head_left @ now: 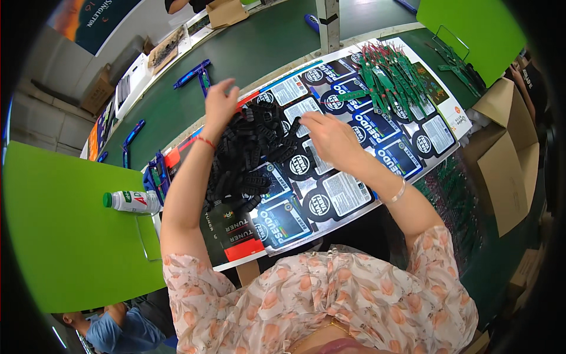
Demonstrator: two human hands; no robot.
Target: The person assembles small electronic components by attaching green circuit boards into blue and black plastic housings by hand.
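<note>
A heap of small black ribbed plastic parts (pixel 254 138) lies on printed sheets in front of me. My left hand (pixel 221 105) is raised past the heap's far left side, fingers apart and holding nothing I can see. Just beyond it, on the green belt, rests a group of shiny blue-purple casings (pixel 194 75). My right hand (pixel 333 138) is at the heap's right edge, thumb and fingers pinched together at a black plastic part (pixel 295 125). Further right lies a pile of narrow green circuit boards with red wires (pixel 392 79).
Green panels (pixel 76 230) stand at left and right. More blue-purple casings (pixel 156 177) lie at the left beside a white bottle with a green cap (pixel 132 201). An open cardboard box (pixel 507 159) is at the right. A metal post (pixel 328 26) rises at the far side.
</note>
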